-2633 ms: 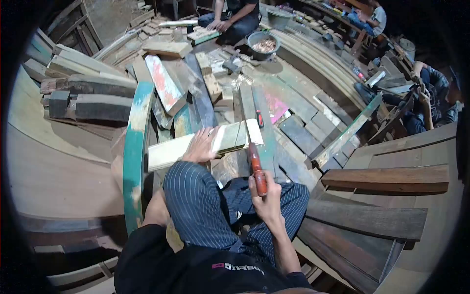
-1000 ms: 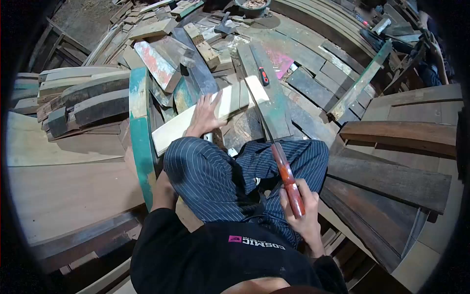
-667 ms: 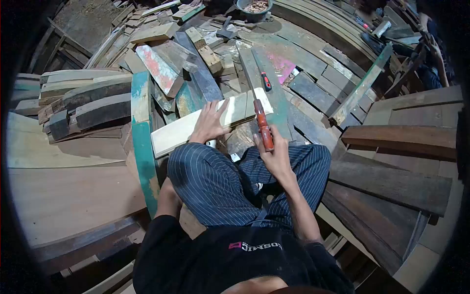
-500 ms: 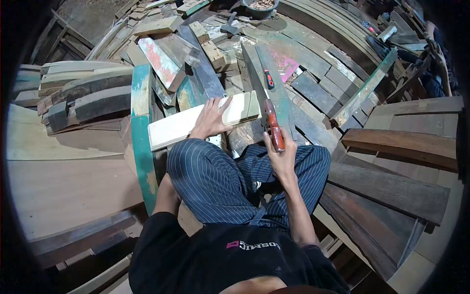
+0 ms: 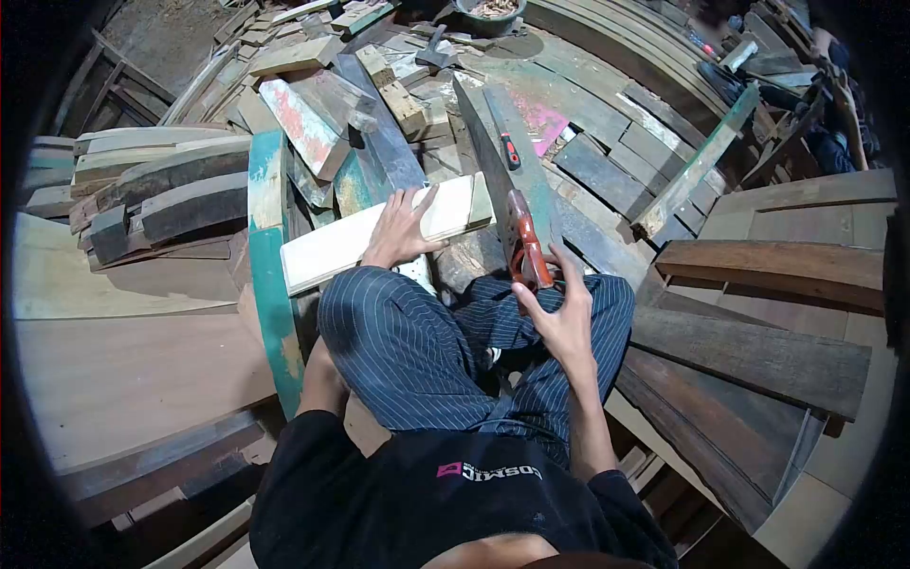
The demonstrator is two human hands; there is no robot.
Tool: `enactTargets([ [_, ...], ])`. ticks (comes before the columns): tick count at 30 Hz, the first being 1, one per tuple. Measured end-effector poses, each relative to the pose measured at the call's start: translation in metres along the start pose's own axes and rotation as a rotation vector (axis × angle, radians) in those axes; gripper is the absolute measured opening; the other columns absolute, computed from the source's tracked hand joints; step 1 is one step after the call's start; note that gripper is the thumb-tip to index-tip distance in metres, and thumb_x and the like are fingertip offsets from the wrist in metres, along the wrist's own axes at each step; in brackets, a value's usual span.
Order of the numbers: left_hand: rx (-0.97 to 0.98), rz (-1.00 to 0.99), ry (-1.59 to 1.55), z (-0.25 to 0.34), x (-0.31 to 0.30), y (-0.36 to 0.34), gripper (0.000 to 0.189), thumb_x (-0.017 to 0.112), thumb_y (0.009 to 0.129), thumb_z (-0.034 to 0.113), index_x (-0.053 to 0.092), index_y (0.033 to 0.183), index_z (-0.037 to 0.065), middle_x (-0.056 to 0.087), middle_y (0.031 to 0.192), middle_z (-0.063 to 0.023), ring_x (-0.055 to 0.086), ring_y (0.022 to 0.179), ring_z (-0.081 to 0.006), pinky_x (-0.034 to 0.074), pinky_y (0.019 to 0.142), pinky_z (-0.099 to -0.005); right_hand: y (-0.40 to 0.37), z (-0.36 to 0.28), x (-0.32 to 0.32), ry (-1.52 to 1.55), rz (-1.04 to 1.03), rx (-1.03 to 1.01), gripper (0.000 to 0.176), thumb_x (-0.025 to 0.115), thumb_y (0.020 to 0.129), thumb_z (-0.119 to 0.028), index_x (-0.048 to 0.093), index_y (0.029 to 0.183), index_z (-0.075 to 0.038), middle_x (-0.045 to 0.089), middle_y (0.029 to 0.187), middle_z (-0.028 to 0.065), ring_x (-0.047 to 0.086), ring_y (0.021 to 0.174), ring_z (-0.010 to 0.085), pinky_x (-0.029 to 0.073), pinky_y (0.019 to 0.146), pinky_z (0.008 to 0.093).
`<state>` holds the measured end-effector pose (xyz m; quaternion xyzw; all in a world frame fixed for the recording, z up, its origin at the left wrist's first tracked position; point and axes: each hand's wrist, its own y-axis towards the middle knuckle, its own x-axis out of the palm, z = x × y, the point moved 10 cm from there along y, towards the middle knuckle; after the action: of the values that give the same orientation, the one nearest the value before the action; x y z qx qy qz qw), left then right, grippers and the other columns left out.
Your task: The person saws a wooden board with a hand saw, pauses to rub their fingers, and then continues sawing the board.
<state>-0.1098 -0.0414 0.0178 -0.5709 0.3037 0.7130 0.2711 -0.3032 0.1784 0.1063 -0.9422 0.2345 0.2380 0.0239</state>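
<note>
Lying under the spread left hand, the pale board extends to either side.

Narrow gap between board and saw, green beam barring the left

Strewn with planks and offcuts, giving way to rough grey ground at upper left. Stacked with curved timbers at left, beside a broad, smooth, pale panel. Lined at upper right with long boards. Lit brightly across the middle, dim toward the upper right.
</note>
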Motion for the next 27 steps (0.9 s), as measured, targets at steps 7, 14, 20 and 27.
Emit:
enactTargets([
  [7, -0.02, -0.003, -0.048, -0.006, 0.002, -0.001, 0.113, 0.085, 0.063, 0.054, 0.038, 0.157, 0.013, 0.048, 0.137, -0.0251, 0.047, 0.121, -0.0436, 0.039, 0.106, -0.0521, -0.016, -0.124, -0.169, 0.256, 0.453, -0.604, 0.061, 0.057, 0.098, -0.033, 0.043, 0.148, 0.001, 0.057, 0.137, 0.022, 0.064, 0.11, 0.0308, 0.057, 0.094, 0.0439],
  [14, 0.007, -0.016, -0.032, 0.001, -0.004, 0.0, 0.112, 0.085, 0.064, 0.054, 0.038, 0.155, 0.009, 0.048, 0.138, -0.0277, 0.047, 0.123, -0.042, 0.037, 0.108, -0.0493, -0.095, -0.299, -0.215, 0.242, 0.094, -1.526, 0.066, 0.054, 0.099, -0.036, 0.037, 0.15, 0.002, 0.054, 0.139, 0.023, 0.061, 0.117, 0.0325, 0.051, 0.102, 0.0486],
  [20, 0.033, -0.003, -0.029, -0.007, 0.007, 0.001, 0.114, 0.086, 0.062, 0.054, 0.038, 0.156, 0.009, 0.049, 0.132, -0.024, 0.046, 0.121, -0.0414, 0.038, 0.107, -0.051, -0.111, -0.314, -0.21, 0.288, -0.05, -1.692, 0.065, 0.054, 0.098, -0.035, 0.038, 0.149, 0.002, 0.055, 0.137, 0.0226, 0.061, 0.116, 0.0321, 0.051, 0.101, 0.0479],
  [27, 0.006, 0.05, -0.085, 0.0, -0.005, -0.004, 0.116, 0.086, 0.061, 0.053, 0.036, 0.156, 0.009, 0.05, 0.127, -0.0239, 0.047, 0.117, -0.043, 0.038, 0.105, -0.0512, -0.118, -0.318, -0.222, 0.285, -0.116, -1.777, 0.063, 0.054, 0.098, -0.033, 0.04, 0.148, 0.002, 0.056, 0.136, 0.0221, 0.061, 0.115, 0.0316, 0.051, 0.1, 0.0471],
])
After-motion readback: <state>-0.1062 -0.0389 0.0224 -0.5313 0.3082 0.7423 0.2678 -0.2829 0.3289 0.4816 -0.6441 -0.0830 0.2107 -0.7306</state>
